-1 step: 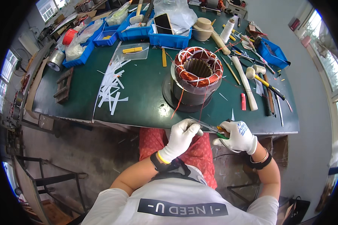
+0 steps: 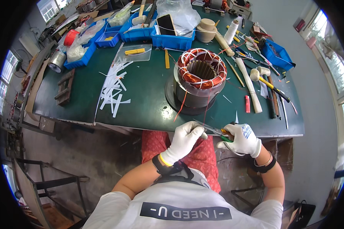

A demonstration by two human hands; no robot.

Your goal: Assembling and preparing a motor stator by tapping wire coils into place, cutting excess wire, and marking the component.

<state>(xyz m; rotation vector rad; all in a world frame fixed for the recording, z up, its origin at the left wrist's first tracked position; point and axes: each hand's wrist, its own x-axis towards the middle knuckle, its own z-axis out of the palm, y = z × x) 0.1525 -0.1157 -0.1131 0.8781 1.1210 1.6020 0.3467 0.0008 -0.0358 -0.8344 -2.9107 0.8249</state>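
Dark green work surface (image 2: 149, 95), long and cluttered, near edge just ahead of both hands. Standing near the middle of it, toward the near edge: heavy grey motor stator with copper windings laced in white cord (image 2: 200, 78), on a round black base. Thin copper lead wires (image 2: 180, 107) trailing from the coil down toward the near edge.

White-gloved right hand (image 2: 241, 139) closed around green-handled scissors (image 2: 218, 131), blades pointing left across the near edge. White-gloved left hand (image 2: 185, 137) with fingertips pinched together at the blade tips, seemingly on something thin. Judged step: trimming or stripping a lead end or a slip of insulation off the near edge. Next move likely calling for a steady pinch, blades square to the piece, no tug on the winding.

Loose white paper strips (image 2: 112, 89) scattered toward the left part; pale wooden mallet (image 2: 248, 82) and long hand tools toward the right edge.

Hard to tell: what exactly sits between the left fingertips, too thin and small; whether any wire reaches the hands; blades open or shut. Far-edge blue plastic bins (image 2: 172, 40) bent and crowded by the lens.
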